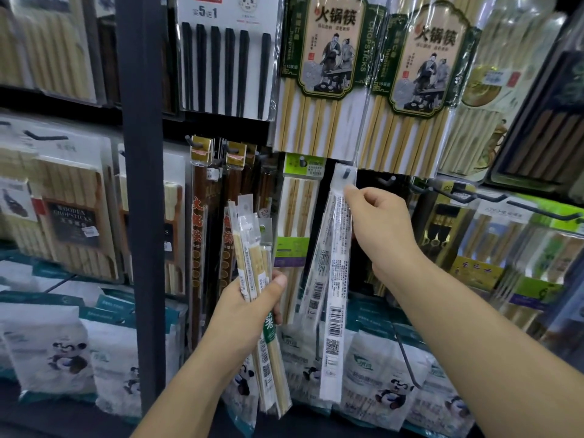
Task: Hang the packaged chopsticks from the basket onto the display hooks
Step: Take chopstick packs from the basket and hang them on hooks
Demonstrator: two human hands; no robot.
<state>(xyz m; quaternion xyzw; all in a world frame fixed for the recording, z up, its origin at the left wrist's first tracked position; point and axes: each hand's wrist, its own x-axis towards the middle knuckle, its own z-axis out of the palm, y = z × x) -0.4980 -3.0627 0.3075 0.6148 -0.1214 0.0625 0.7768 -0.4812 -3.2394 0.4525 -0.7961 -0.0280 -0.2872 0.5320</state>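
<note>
**Pack's at the hook, not sure it's properly on**

Watching this from my end: my right hand (379, 229) is pinching the top corner of a long clear pack of chopsticks (336, 279), thumb and fingertip tight on the white header, right up at a hook (346, 173) in the lower row. The dark hook tip shows through the header's hole, so I'd guess it's threaded, but only just. My left hand (252, 306) is wrapped around a bundle of spare packs (251, 248) lower down, fanned out a bit at the top.

What could go sideways: if the hole is only sitting on the tip, letting go would drop the pack onto the panda bags (388, 384) below. It hangs tilted too, so it may swing into the green-topped pack (300, 197) next door. And that bundle is slick plastic in 1 fist; a loose squeeze and a pack slides out the bottom.

Stuff I can't make out: the basket isn't in shot at all. The big packs (325, 90) above overhang the hook, so its back end is hidden. There's another pack (311, 279) behind mine, and I can't tell if it's on the same hook. Can't count the bundle either, the packs overlap.
</note>
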